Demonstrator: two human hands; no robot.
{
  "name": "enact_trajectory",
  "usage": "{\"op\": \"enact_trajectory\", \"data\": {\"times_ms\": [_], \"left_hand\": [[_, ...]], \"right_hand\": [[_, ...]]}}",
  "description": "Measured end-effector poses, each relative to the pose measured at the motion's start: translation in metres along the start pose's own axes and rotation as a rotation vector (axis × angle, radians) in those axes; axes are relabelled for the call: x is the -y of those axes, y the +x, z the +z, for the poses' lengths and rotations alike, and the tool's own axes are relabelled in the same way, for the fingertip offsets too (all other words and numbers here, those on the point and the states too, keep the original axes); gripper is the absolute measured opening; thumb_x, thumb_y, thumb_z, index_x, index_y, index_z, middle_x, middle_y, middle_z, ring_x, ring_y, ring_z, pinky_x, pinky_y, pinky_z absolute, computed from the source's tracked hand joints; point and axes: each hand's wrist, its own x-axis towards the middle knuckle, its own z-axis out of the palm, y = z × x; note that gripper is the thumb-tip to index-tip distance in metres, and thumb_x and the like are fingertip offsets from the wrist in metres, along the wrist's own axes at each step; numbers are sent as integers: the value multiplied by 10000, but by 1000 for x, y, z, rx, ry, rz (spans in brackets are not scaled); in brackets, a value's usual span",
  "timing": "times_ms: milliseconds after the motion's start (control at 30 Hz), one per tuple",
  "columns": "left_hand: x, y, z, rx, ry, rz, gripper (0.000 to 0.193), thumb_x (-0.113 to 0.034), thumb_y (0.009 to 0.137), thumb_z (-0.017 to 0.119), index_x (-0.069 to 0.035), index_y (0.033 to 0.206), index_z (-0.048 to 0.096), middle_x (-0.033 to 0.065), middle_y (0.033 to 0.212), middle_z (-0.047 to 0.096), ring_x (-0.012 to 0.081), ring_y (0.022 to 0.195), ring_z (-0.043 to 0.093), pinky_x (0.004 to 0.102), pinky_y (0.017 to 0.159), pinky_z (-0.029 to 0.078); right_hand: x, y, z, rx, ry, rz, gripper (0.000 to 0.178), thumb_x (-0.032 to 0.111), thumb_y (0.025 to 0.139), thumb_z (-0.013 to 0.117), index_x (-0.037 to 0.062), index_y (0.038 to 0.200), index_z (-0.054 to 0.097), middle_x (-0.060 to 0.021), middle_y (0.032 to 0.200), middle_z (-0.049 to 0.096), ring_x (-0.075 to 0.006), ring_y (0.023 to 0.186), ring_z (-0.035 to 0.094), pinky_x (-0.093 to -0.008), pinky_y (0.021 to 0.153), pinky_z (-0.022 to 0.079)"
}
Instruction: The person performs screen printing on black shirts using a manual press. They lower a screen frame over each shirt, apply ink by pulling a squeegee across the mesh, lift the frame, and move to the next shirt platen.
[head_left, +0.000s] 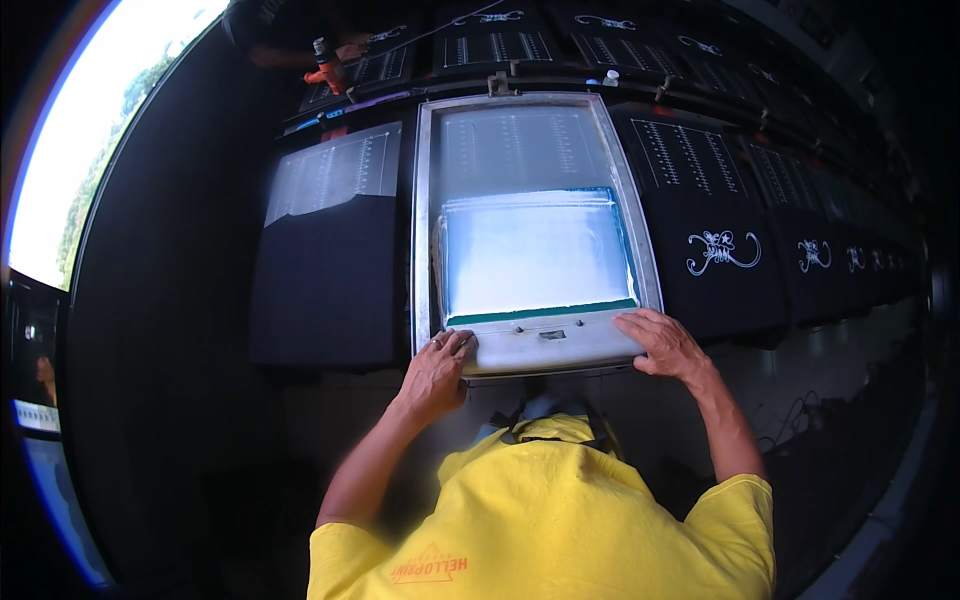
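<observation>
Head view: left hand (437, 372) and right hand (665, 345) grip opposite ends of the pale squeegee (550, 345), at the framed screen's (422, 200) near end! Right, black fabric (705, 290) already wears white scrollwork; left, dark fabric (325, 285) shows none, seemingly still unprinted. Beneath the screen? Can't tell.
</observation>
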Motion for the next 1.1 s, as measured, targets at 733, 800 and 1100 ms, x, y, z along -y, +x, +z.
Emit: {"op": "enact_trajectory", "data": {"times_ms": [733,800,1100], "left_hand": [[21,42,7,-190,-82,-154,343,37,684,621,-19,1015,692,149,1069,708,351,993,673,421,860,562],[27,35,29,-254,-24,-116,427,20,675,644,-34,1097,669,127,1170,694,322,1084,661,402,902,557],[82,107,43,-419,73,1,431,14,646,677,-43,1073,682,109,1156,713,277,1076,688,359,875,578]], "right_hand": [[5,25,9,-243,2,174,262,44,652,696,31,886,579,-137,905,638,-350,891,636,-455,771,538],[9,25,15,-284,-3,130,259,-6,659,669,16,897,569,-142,948,623,-348,940,622,-431,809,530],[-53,89,32,-404,-129,133,270,-70,654,608,-29,921,610,-177,972,661,-343,936,647,-413,810,542]]}}
